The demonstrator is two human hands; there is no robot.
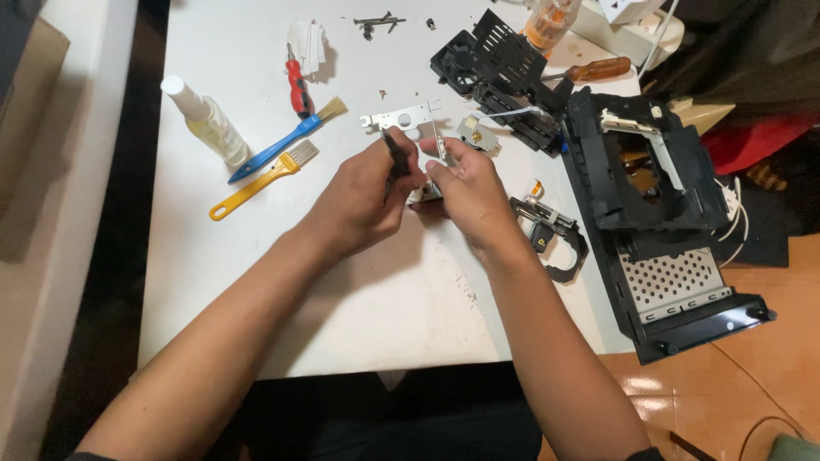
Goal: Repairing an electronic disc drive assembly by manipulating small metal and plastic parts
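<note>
Over the middle of the white bench (256, 282), the left hand (363, 196) is clenched around a thin dark tool (395, 154), its tip at a small metal part (424, 193) pinched in the right hand (470, 192). A clear bottle (205, 119) with a white cap stands upper left, near a blue brush (282, 145) and a yellow brush (260, 181). The dismantled black casing (658, 213) overhangs the right edge; the bench nearest the person lies bare.

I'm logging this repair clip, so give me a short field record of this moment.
Left hand: grips a thin black tool
Right hand: holds a small silver metal bracket part
Surface: white table
Left of hands: blue-handled brush, yellow-handled brush, white-capped clear bottle
Right of hands: opened black plastic drive housing
</note>
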